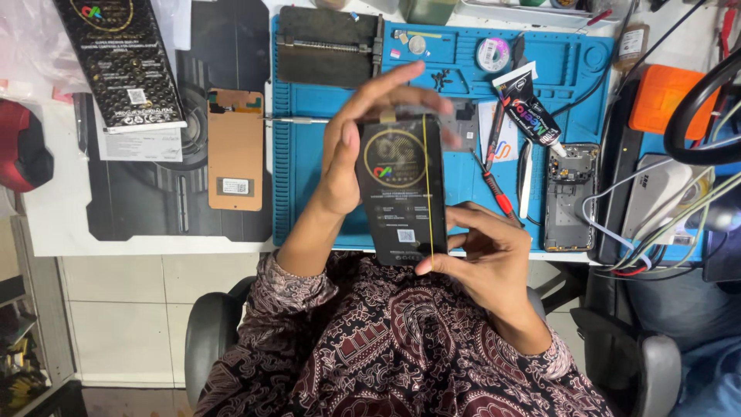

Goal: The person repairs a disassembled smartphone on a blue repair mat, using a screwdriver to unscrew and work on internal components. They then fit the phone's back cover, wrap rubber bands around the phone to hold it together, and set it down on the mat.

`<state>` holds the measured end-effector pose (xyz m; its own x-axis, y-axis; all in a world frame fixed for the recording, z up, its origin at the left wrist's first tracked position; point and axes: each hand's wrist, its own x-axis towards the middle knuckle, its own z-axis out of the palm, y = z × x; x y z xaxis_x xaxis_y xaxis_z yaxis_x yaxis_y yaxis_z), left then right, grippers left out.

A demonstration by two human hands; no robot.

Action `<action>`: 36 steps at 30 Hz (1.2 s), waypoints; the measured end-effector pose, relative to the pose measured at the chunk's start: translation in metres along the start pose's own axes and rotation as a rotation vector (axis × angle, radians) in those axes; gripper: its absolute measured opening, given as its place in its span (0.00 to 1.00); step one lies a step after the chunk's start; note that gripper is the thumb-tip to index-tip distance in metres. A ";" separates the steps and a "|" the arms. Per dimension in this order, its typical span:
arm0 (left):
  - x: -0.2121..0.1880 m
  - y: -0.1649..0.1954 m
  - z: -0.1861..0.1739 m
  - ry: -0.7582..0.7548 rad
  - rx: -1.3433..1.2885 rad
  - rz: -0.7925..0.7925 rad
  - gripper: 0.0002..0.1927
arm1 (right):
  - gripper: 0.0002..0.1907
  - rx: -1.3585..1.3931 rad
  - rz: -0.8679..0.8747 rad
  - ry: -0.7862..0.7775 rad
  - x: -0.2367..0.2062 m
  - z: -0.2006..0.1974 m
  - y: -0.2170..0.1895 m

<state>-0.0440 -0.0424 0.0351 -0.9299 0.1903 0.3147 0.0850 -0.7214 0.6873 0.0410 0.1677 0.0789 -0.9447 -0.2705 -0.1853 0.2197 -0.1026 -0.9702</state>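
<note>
Replacement phone screen [401, 189], black with a gold ring printed on its film, stands upright between our hands above our lap. Our left hand [363, 143] closes round its upper left edge; our right hand [482, 255] pinches its lower right corner. Beyond our hands lies a blue mat [309, 177] on the worktop; right of them, an opened phone [570, 197] and glue tube [529, 108]

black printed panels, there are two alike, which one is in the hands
The black panel at centre, held upright between the left hand and right hand. The other panel lies untouched at top left.
</note>
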 end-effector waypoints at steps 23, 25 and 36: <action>-0.009 -0.003 0.008 0.143 0.072 -0.054 0.09 | 0.20 0.166 0.231 0.189 0.006 0.001 0.055; -0.010 -0.003 0.008 0.174 0.049 -0.069 0.07 | 0.19 0.161 0.203 0.185 0.005 0.000 0.059; -0.012 -0.010 0.007 0.263 0.007 -0.078 0.12 | 0.22 0.126 0.203 0.213 -0.003 0.006 0.061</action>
<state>-0.0314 -0.0327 0.0287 -0.9946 0.0653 0.0802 0.0107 -0.7064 0.7078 0.0590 0.1567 0.0213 -0.9054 -0.0919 -0.4145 0.4245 -0.1881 -0.8857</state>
